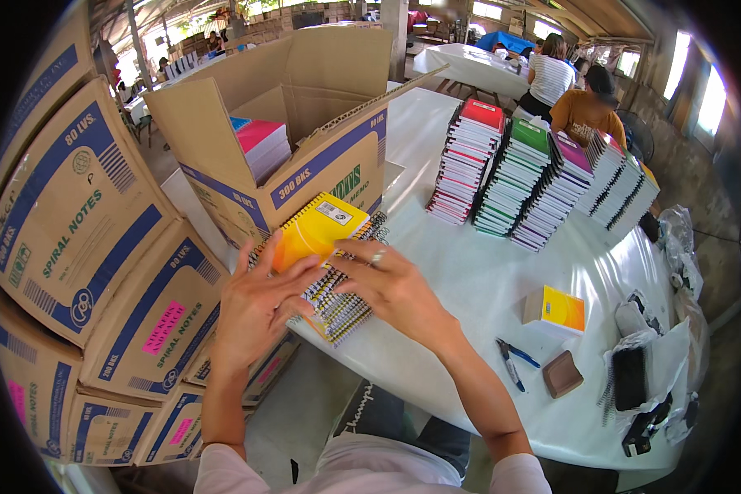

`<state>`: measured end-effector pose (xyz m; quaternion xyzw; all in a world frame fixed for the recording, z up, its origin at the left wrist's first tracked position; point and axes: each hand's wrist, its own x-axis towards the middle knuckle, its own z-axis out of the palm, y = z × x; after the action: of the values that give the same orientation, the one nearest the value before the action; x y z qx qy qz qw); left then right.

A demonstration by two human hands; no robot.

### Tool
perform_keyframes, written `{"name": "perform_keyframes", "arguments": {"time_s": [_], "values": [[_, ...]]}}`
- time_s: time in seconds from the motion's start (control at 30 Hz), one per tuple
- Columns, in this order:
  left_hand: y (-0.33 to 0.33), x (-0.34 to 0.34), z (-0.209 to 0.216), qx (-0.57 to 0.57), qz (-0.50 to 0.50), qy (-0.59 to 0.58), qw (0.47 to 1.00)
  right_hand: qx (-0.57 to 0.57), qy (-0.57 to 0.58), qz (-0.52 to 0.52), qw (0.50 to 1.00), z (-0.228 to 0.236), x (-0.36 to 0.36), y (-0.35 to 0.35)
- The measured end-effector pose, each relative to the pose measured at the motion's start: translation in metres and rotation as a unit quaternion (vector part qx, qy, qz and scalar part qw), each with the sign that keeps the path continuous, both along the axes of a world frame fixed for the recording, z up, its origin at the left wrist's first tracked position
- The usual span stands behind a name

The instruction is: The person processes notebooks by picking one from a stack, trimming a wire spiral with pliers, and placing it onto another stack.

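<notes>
A stack of spiral notebooks with a yellow cover on top (314, 229) stands at the table's near left edge, against the open carton. My left hand (265, 288) is on the stack's left side, thumb and fingers bent around it. From the right, my right hand (393, 286), with a ring on one finger, presses its bent fingers on the top cover and the near side. Wire spirals show along the stack's edges. Right behind it, the open cardboard carton (325, 169) has its flaps up and holds notebooks with pink and blue covers (263, 142).
Tall notebook stacks with red (482, 115), green (529, 138) and purple (572, 152) tops stand at the back right. Nearer lie a small yellow pad block (562, 309), pliers (520, 356) and a brown block (561, 375). Closed cartons (90, 214) pile up on the left. Two people sit beyond.
</notes>
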<state>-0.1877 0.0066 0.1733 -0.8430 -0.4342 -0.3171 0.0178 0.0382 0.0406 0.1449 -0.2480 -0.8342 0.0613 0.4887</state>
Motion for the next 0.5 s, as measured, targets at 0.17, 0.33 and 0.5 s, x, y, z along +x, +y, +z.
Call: {"name": "perform_keyframes", "arguments": {"time_s": [0.17, 0.33, 0.5], "values": [[0.001, 0.006, -0.006, -0.029, -0.004, 0.022, 0.999, -0.114, 0.109, -0.170, 0.973, -0.019, 0.089, -0.029], [-0.011, 0.003, 0.000, 0.053, 0.043, 0.040, 0.997, -0.106, 0.108, -0.571, 0.807, -0.064, 0.285, -0.056], [-0.022, 0.032, -0.020, 0.165, -0.058, -0.088, 0.981, -0.465, 0.196, -0.532, 0.680, -0.140, 0.427, -0.112]]}}
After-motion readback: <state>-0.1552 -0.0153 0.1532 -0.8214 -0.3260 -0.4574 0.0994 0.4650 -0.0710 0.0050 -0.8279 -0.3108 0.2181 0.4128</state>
